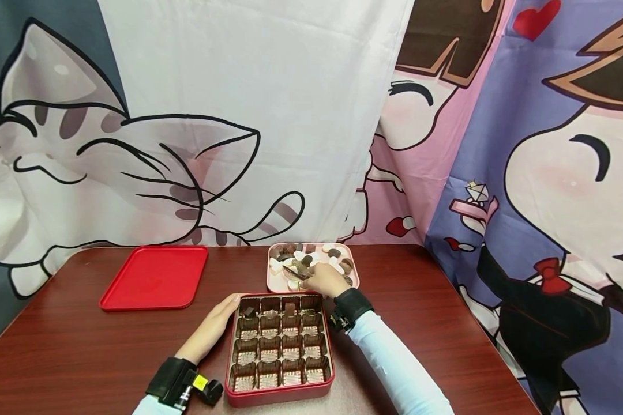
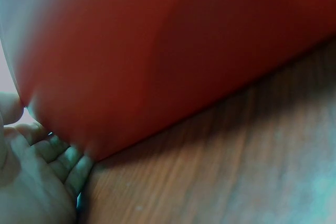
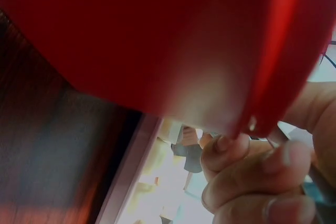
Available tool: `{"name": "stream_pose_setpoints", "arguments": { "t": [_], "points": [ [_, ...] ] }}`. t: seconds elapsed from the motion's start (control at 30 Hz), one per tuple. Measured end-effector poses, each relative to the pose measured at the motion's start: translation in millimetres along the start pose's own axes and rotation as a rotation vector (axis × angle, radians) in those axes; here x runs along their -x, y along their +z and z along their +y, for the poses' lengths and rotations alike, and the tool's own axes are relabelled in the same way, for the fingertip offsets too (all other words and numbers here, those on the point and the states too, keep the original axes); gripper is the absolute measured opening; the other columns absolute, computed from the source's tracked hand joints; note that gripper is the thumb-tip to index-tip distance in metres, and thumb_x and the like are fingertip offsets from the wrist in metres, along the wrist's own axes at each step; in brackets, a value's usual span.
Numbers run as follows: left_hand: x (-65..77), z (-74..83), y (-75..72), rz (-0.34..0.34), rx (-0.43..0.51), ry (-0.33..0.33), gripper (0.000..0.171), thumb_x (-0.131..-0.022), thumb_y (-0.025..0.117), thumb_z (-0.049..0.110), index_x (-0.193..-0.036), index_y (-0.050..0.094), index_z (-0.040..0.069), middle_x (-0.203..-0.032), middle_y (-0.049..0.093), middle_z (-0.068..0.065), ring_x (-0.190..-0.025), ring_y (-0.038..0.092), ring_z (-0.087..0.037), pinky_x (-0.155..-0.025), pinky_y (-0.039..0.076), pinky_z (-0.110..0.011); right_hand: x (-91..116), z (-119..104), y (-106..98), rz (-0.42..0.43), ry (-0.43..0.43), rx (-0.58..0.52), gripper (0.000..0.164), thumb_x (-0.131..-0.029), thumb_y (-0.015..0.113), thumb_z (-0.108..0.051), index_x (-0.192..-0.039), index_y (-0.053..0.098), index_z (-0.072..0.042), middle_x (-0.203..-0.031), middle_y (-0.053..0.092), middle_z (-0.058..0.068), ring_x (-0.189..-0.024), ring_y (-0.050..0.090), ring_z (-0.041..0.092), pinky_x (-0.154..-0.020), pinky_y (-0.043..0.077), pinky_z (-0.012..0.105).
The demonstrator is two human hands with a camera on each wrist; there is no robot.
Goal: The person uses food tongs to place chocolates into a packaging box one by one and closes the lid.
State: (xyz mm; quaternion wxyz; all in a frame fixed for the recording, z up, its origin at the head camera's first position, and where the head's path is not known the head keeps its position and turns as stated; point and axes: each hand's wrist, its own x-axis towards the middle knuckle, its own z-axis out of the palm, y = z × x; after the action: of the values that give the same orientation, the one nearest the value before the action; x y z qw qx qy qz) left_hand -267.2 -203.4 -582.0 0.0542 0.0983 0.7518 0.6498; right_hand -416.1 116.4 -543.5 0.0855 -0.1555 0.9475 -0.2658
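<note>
A red box (image 1: 280,399) with a brown plastic insert of several square compartments stands at the front middle. Its back row contains a dark brown piece (image 1: 249,312) at the left and another brown piece (image 1: 289,309) further right. My left hand (image 1: 219,323) holds the box's back left corner; in the left wrist view its fingers (image 2: 60,156) bend against the red wall. Over the pink tray (image 1: 277,283) behind the box, my right hand (image 1: 326,280) grips thin dark tongs (image 1: 293,272). Their tips reach among the pieces, and I cannot tell whether they pinch one.
Loose white, grey and brown pieces (image 1: 306,260) lie in the pink tray. A flat red lid (image 1: 156,279) rests on the brown table (image 1: 415,334) at the back left. Printed curtains (image 1: 249,69) hang behind the table's far edge.
</note>
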Motion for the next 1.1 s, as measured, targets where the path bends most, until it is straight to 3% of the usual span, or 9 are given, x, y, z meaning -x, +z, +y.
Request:
{"name": "stream_pose_setpoints", "arguments": {
  "t": [0.2, 0.5, 0.6, 0.73, 0.83, 0.9, 1.0, 1.1],
  "points": [
    [1.1, 1.7, 1.4, 0.006, 0.014, -0.019, 0.062, -0.119, 0.046, 0.046, -0.163, 0.050, 0.003, -0.164, 0.050, -0.018, -0.154, 0.037, -0.030, -0.113, 0.033, -0.017, 6.5, -4.3, 0.2, 0.034, -0.034, 0.044, 0.029, -0.090, 0.083, -0.031, -0.108, 0.082, -0.009, -0.080, 0.072, 0.002, -0.040, 0.058, 0.013, -0.043, 0.050, 0.032],
    [2.6, 0.2, 1.9, 0.007, -0.080, 0.115, 0.057, -0.121, 0.040, 0.041, -0.157, 0.054, -0.001, -0.153, 0.059, -0.018, -0.141, 0.051, -0.013, -0.108, 0.041, -0.021, 12.3, -4.5, -3.9, 0.024, -0.053, 0.009, 0.032, -0.094, 0.080, -0.026, -0.120, 0.082, -0.007, -0.092, 0.076, 0.007, -0.038, 0.055, 0.011, -0.042, 0.048, 0.030],
    [1.7, 0.4, 1.3, 0.006, -0.047, 0.064, 0.056, -0.121, 0.042, 0.041, -0.158, 0.055, 0.002, -0.156, 0.057, -0.016, -0.145, 0.048, -0.016, -0.110, 0.039, -0.019, 12.6, -3.6, -5.7, 0.017, -0.052, -0.012, 0.033, -0.095, 0.081, -0.027, -0.121, 0.082, -0.007, -0.092, 0.076, 0.006, -0.038, 0.056, 0.013, -0.041, 0.049, 0.031],
    [0.8, 1.5, 0.8, 0.005, 0.005, -0.009, 0.058, -0.120, 0.045, 0.044, -0.161, 0.052, 0.002, -0.162, 0.052, -0.017, -0.153, 0.040, -0.029, -0.111, 0.035, -0.015, 11.8, 0.3, -8.6, -0.017, -0.034, -0.061, 0.030, -0.096, 0.081, -0.029, -0.119, 0.083, -0.010, -0.074, 0.072, 0.003, -0.039, 0.058, 0.017, -0.042, 0.050, 0.034],
    [0.9, 2.6, 1.6, 0.011, 0.013, -0.016, 0.064, -0.119, 0.047, 0.049, -0.162, 0.051, 0.001, -0.163, 0.051, -0.019, -0.154, 0.038, -0.034, -0.111, 0.034, -0.015, 15.1, 2.4, -12.0, -0.032, -0.019, -0.125, 0.030, -0.097, 0.081, -0.031, -0.120, 0.083, -0.010, -0.062, 0.065, 0.000, -0.040, 0.056, 0.018, -0.040, 0.049, 0.034],
    [1.4, 3.7, 2.3, 0.012, 0.011, -0.017, 0.069, -0.117, 0.047, 0.054, -0.162, 0.050, 0.002, -0.164, 0.050, -0.020, -0.153, 0.038, -0.032, -0.111, 0.034, -0.014, 20.8, 2.5, -15.1, -0.015, -0.042, -0.152, 0.032, -0.098, 0.080, -0.033, -0.121, 0.083, -0.010, -0.065, 0.066, 0.000, -0.041, 0.054, 0.016, -0.039, 0.047, 0.033],
    [2.5, 6.0, 4.0, 0.017, 0.013, -0.016, 0.074, -0.116, 0.047, 0.058, -0.163, 0.049, 0.002, -0.164, 0.049, -0.020, -0.153, 0.038, -0.030, -0.110, 0.033, -0.013, 53.7, -27.0, -39.5, 0.014, -0.057, -0.171, 0.032, -0.099, 0.079, -0.028, -0.122, 0.083, -0.006, -0.074, 0.068, 0.002, -0.045, 0.052, 0.015, -0.042, 0.048, 0.032],
    [3.6, 8.7, 4.8, 0.022, -0.001, -0.013, 0.071, -0.117, 0.046, 0.055, -0.163, 0.049, 0.001, -0.164, 0.049, -0.020, -0.153, 0.038, -0.031, -0.110, 0.033, -0.013, 90.0, -60.7, -67.0, 0.013, -0.072, -0.205, 0.023, -0.102, 0.076, -0.020, -0.115, 0.082, -0.002, -0.069, 0.058, 0.001, -0.046, 0.045, 0.012, -0.044, 0.042, 0.027]
  ]
}}
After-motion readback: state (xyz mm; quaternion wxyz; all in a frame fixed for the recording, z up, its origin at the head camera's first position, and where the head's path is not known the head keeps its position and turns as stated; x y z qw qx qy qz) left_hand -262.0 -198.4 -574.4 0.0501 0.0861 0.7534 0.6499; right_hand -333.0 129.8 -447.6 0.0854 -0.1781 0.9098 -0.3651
